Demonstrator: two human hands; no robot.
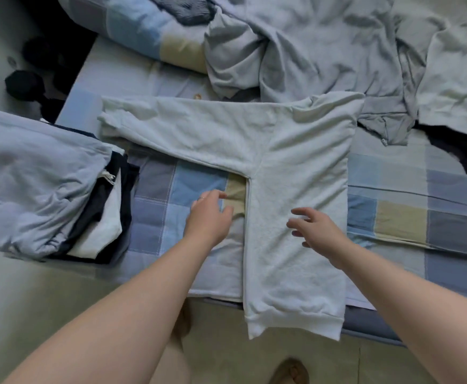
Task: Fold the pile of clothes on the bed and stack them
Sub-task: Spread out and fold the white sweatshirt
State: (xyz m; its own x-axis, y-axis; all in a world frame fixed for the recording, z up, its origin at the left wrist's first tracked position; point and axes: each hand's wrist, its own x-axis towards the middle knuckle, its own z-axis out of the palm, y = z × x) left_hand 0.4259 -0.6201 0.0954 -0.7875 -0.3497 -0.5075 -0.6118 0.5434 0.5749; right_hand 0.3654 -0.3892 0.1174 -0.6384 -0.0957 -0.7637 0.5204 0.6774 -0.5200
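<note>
A pale sweatshirt [296, 206] lies flat on the checked bed [401, 217], one sleeve stretched out to the left and its hem hanging over the near edge. The right hand [319, 231] is over its body, grip spread. The left hand [208, 214] is just beside it above the quilt, grip loosely curled and holding nothing. Folded clothes [41, 184] are stacked at the left, and the unfolded pile [310, 51] lies beyond.

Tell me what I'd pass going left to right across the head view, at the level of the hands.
Stack of folded clothes → left hand → pale sweatshirt, with the right hand over its body → bare plaid bedcover.
</note>
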